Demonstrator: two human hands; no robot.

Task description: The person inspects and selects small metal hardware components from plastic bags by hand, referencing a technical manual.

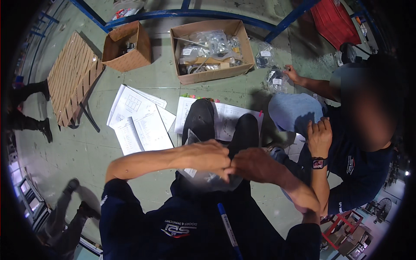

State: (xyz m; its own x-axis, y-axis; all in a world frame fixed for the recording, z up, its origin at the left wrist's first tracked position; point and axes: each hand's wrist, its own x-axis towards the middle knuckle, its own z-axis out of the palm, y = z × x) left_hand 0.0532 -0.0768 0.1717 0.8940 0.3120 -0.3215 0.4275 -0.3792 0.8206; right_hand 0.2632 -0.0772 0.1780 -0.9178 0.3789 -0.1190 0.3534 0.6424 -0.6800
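Over my lap, a clear plastic bag (203, 181) with a white label hangs below my two hands. The fingers of my left hand (206, 157) are closed at the bag's upper edge. Right beside them, my right hand (253, 164) is closed too, its fingertips meeting those of the left. Small parts seem to lie in the bag, too blurred to make out. Beneath my knees, an open binder of drawings (225, 113) with coloured tabs rests on the floor. Loose printed sheets (141, 119) lie to its left.
A cardboard box (212, 79) of bagged hardware stands ahead, with a smaller carton (130, 60) to its left. At right a co-worker crouches, one hand (292, 74) by a labelled bag (276, 81). A blue metal frame (173, 14) crosses the far side; a slatted panel (73, 78) lies left.
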